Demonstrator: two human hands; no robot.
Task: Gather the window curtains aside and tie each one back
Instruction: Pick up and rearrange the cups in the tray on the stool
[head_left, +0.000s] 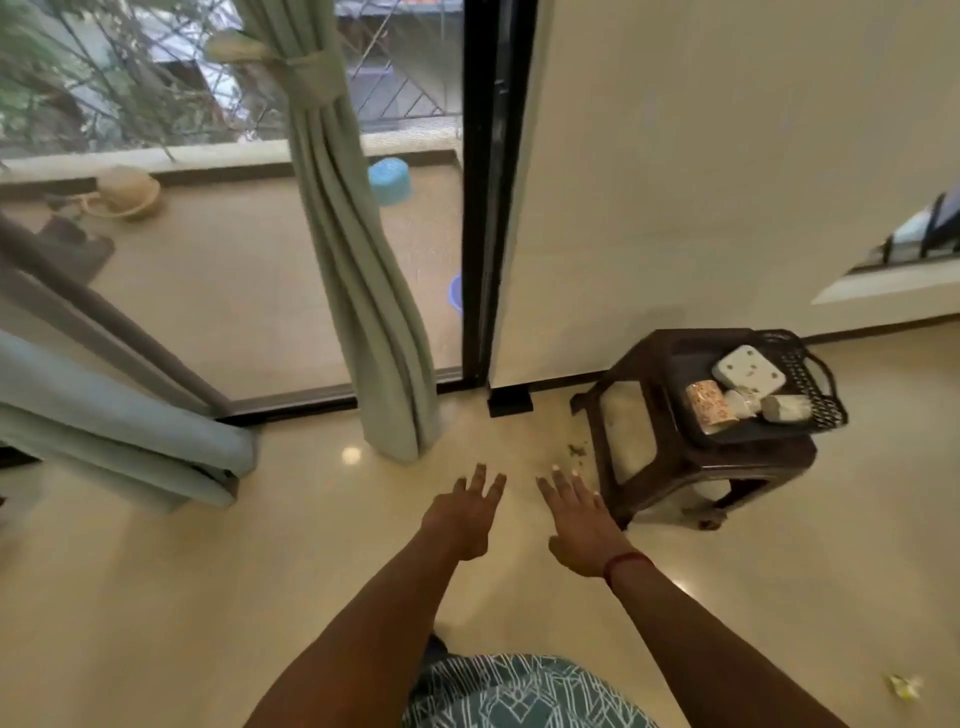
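A pale green curtain (358, 270) hangs gathered in front of the glass door, bound near the top by a matching tieback (298, 70). Its hem rests on the floor. A second curtain (104, 415) of the same colour lies bunched at the left edge. My left hand (465, 514) and my right hand (582, 519) stretch forward side by side over the floor, below the gathered curtain's hem. Both have straight, spread fingers and hold nothing. Neither touches the curtain.
A dark plastic stool (691, 447) stands right of my right hand, bearing a black basket (810, 384) with a white socket box and small packets. The black door frame (488, 208) and a cream wall (701, 156) rise behind. Outside lie a blue tub (389, 181) and a basket.
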